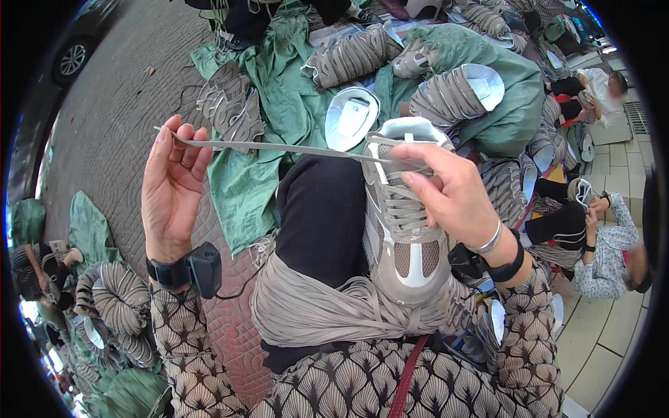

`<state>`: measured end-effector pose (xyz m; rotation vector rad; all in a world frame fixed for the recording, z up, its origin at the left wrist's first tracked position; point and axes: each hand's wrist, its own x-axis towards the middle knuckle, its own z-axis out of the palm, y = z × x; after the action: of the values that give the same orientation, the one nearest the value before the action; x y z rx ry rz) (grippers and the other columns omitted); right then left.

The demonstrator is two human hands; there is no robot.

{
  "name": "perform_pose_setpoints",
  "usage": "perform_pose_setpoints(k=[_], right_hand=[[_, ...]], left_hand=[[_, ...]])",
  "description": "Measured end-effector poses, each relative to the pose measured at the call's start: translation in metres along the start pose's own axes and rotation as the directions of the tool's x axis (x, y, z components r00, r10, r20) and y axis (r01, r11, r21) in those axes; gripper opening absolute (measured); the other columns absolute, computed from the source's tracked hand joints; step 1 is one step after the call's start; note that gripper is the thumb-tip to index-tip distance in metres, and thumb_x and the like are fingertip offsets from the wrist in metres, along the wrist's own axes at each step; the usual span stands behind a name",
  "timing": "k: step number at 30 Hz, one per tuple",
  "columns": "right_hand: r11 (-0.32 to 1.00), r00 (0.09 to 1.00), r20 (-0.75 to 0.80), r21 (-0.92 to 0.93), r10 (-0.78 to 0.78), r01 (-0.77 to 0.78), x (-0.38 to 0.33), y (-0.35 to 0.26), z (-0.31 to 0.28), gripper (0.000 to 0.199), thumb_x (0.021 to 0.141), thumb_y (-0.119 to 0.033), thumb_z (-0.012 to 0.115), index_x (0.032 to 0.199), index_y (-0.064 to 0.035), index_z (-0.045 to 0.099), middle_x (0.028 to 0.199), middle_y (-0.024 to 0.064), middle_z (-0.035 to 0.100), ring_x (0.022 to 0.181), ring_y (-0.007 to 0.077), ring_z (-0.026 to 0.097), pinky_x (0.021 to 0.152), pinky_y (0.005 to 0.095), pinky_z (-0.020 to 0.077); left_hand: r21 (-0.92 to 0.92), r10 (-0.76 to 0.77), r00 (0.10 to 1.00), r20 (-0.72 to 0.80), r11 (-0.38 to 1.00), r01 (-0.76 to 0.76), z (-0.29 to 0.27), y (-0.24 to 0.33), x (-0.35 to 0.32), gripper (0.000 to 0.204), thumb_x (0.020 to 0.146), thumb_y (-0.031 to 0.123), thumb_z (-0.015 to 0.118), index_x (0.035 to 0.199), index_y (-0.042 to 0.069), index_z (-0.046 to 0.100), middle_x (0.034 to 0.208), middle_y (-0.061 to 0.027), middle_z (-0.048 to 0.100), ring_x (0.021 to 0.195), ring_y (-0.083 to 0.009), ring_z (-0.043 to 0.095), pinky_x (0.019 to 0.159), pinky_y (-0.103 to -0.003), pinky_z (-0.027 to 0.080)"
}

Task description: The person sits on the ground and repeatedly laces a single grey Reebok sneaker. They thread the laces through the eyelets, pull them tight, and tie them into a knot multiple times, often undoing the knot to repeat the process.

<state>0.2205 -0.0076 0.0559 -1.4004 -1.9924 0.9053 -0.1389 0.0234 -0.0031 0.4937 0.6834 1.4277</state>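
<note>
Lacing well advanced, one long run loose

Pinches one end of a flat grey lace point(279, 147) in the left hand point(172, 191), left of centre, with a closed grip of thumb and forefinger. Sets thumb and forefinger of the right hand point(456, 184), right of centre, around the same lace; cannot tell whether closed tight. Stretches the free length nearly level between them. Has the grey-and-white shoe point(419, 279) right of centre, toe toward the bottom. Shows lace rows up most of the front; seems to leave only the top holes, partly hidden, and the loose run. Carries a bundle of grey laces point(313, 306) lower centre. Shows stacked shoe uppers point(352, 59) on green sheeting point(282, 90), upper centre; cannot tell whether laced.
</note>
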Motion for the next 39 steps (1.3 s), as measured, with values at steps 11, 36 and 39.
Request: perform_pose_setpoints(k=[11, 36, 39], right_hand=[[0.946, 0.942, 0.231, 0.274, -0.243, 0.176, -0.018, 0.017, -0.016, 0.005, 0.084, -0.003, 0.072, 0.087, 0.0, 0.069, 0.08, 0.006, 0.064, 0.073, 0.0176, 0.062, 0.065, 0.0288, 0.0474], [0.899, 0.953, 0.123, 0.381, -0.278, 0.213, -0.03, 0.045, -0.01, 0.006, 0.081, -0.003, 0.072, 0.086, -0.0025, 0.069, 0.078, 0.0067, 0.061, 0.066, 0.0178, 0.059, 0.058, 0.0286, 0.0458], [0.889, 0.952, 0.107, 0.4, -0.288, 0.224, -0.029, 0.046, -0.01, 0.005, 0.082, -0.003, 0.073, 0.086, -0.0025, 0.069, 0.077, 0.0063, 0.061, 0.066, 0.0172, 0.059, 0.058, 0.0283, 0.0456]], left_hand=[[0.88, -0.227, 0.851, 0.473, 0.082, -0.467, 0.074, -0.079, -0.003, 0.018, 0.096, 0.019, 0.058, 0.088, 0.003, 0.062, 0.064, -0.0108, 0.056, 0.06, -0.0269, 0.058, 0.057, -0.037, 0.042], [0.768, -0.43, 0.716, 0.551, -0.074, -0.636, 0.124, -0.102, 0.033, 0.024, 0.082, 0.025, 0.075, 0.09, 0.004, 0.065, 0.074, -0.0073, 0.061, 0.072, -0.0264, 0.062, 0.071, -0.039, 0.047], [0.46, -0.285, 0.477, 0.832, -0.128, -0.879, 0.12, -0.1, 0.046, 0.037, 0.074, 0.034, 0.082, 0.101, 0.014, 0.066, 0.099, -0.0022, 0.061, 0.096, -0.0221, 0.061, 0.091, -0.04, 0.043]])
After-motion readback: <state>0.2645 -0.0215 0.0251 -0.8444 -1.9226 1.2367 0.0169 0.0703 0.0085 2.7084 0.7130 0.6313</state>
